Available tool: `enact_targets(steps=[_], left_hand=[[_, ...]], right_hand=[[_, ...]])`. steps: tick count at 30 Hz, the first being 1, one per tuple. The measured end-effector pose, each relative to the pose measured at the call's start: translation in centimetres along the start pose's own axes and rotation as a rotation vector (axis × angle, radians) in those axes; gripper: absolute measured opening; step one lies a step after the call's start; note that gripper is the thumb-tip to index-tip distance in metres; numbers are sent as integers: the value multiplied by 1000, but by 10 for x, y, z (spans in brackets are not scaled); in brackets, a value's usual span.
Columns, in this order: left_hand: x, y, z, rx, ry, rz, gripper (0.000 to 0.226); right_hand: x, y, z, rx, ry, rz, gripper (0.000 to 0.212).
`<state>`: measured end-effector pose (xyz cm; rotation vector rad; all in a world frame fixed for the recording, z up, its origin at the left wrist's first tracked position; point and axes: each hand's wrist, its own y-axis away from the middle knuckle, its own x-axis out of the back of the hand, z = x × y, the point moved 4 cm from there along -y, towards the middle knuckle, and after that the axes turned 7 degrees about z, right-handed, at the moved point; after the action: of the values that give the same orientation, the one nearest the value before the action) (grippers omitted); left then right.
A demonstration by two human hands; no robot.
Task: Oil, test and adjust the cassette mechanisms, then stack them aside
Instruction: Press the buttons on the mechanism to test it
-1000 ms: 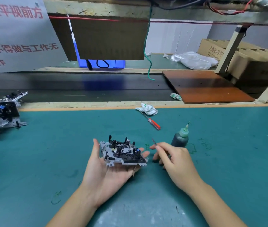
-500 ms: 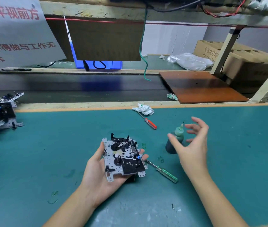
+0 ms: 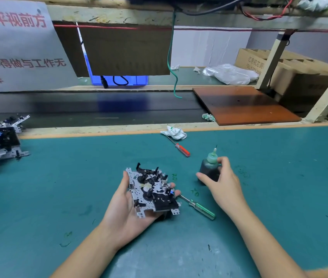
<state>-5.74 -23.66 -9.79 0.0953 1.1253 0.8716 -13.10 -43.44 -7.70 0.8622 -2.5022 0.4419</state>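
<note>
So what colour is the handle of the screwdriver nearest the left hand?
Translucent green; the green-handled screwdriver shows clearly in the head view.

Head view, looking forward-down, close over bench (image 3: 38,197).
</note>
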Motion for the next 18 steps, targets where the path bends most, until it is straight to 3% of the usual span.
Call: enact_targets(steps=[7, 10, 14, 18], left_hand=[[-5, 6, 4, -5, 55, -26, 78], [-3, 6, 4, -3, 8, -39, 82], [-1, 3, 2, -7, -39, -19, 85], [3, -4, 3, 35, -75, 1, 85]], right_hand=[[1, 0, -1, 76, -28, -22, 30], [-1, 4, -13, 122, -251, -69, 22], [-3, 8, -18, -36, -528, -142, 14], [0, 6, -21, -164, -871, -201, 22]])
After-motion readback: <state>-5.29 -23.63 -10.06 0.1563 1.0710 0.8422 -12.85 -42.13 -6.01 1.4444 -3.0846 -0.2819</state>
